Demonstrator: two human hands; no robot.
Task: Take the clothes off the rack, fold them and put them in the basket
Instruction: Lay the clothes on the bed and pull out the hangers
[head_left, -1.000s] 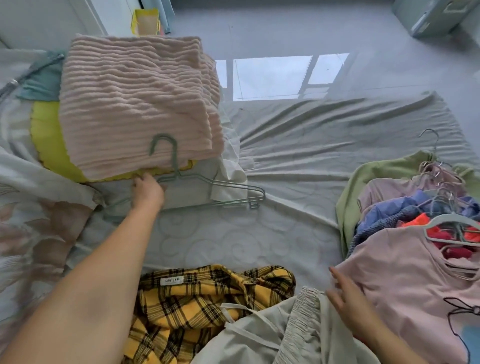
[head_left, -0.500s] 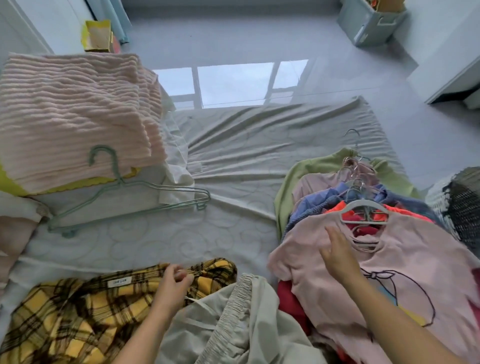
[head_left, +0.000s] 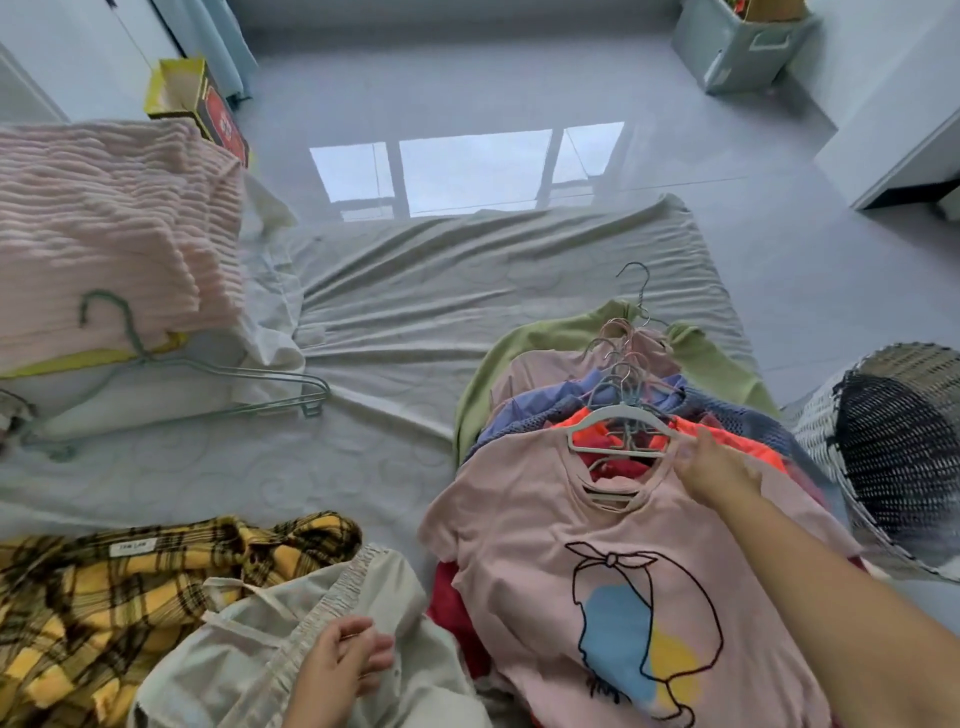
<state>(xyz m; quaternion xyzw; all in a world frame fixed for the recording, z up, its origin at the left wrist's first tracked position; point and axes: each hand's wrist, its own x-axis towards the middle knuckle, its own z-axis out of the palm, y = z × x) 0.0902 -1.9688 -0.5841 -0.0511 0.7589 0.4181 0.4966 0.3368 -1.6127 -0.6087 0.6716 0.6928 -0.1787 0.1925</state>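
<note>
Pink T-shirt (head_left: 623, 571) with blue-yellow print; yellow-black plaid shirt (head_left: 104, 597); green hanger (head_left: 171, 379)

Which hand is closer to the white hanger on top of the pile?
Right. The right hand reaches the white hanger at its right end, while the left hand rests low on the beige trousers, well away.

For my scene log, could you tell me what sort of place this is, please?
Most likely a room at home, perhaps a bedroom, used for sorting laundry: a sheet spread out as a work surface, a pile of clothes on hangers, a wicker basket and a glossy tiled floor.
</note>
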